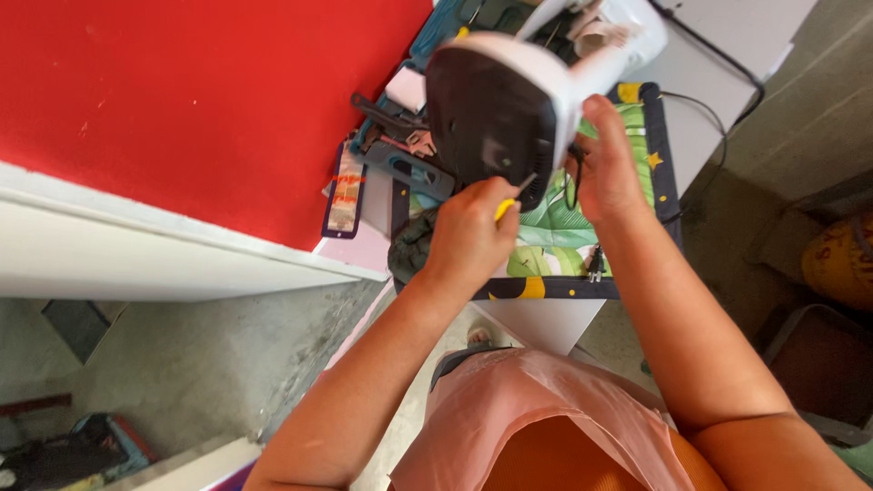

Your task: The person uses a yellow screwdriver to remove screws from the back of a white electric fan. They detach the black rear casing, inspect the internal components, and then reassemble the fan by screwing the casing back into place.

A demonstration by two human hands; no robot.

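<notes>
A smooth white plastic iron (509, 100) with a matt dark soleplate is seen. A printed cloth mat (555, 241) is spread soft over the smooth white desk (546, 323). A rough concrete floor (209, 364) is shown below.

Both arms reach forward, left hand (468, 238) fisted, right hand (607, 168) fingers curled.

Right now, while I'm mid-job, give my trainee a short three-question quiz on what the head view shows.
1. True or false: the left hand grips a yellow-handled screwdriver with its tip at the appliance.
2. What does the right hand steady?
3. The appliance sits over: A) bare concrete B) a leaf-patterned cloth C) a red board.

Key: 1 true; 2 the white and black appliance; 3 B.
</notes>
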